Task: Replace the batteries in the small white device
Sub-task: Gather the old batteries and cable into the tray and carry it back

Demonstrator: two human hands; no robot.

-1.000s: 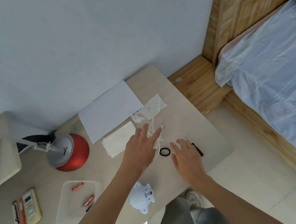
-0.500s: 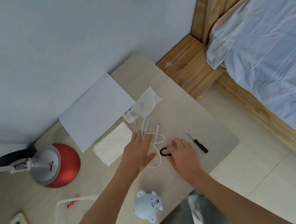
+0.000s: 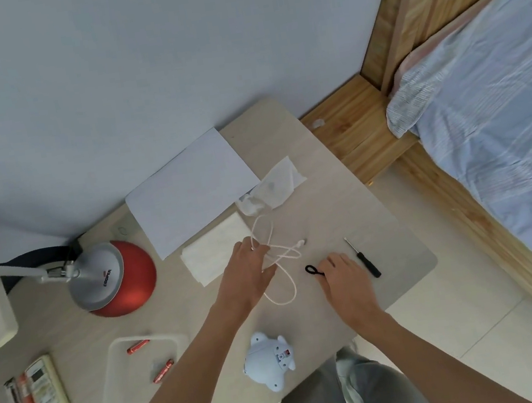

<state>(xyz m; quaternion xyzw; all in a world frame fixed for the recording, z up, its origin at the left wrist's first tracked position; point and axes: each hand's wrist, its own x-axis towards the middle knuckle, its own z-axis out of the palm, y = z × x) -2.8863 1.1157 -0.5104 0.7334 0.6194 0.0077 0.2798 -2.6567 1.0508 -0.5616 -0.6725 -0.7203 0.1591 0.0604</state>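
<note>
The small white device (image 3: 270, 361), shaped like a little animal, lies at the near edge of the desk (image 3: 383, 235), between my forearms. A clear tray (image 3: 113, 389) to its left holds two red batteries (image 3: 138, 346) (image 3: 163, 375). A small black-handled screwdriver (image 3: 365, 260) lies just right of my right hand. My left hand (image 3: 247, 273) lies over a looped white cable (image 3: 278, 258) with its fingertips curled on it. My right hand (image 3: 344, 275) pinches the end of a black elastic loop (image 3: 313, 270), which is stretched flat on the desk.
A red and silver lamp base (image 3: 114, 279) stands at the left. A white paper sheet (image 3: 187, 192), a folded tissue (image 3: 217, 253) and a clear bag (image 3: 273, 190) lie behind the hands. A remote control (image 3: 46, 393) lies far left. A bed (image 3: 506, 131) fills the right.
My right hand moved right and pulled the black loop out flat. My left hand shifted left on the cable, whose loops spread. The camera view tilted slightly.
</note>
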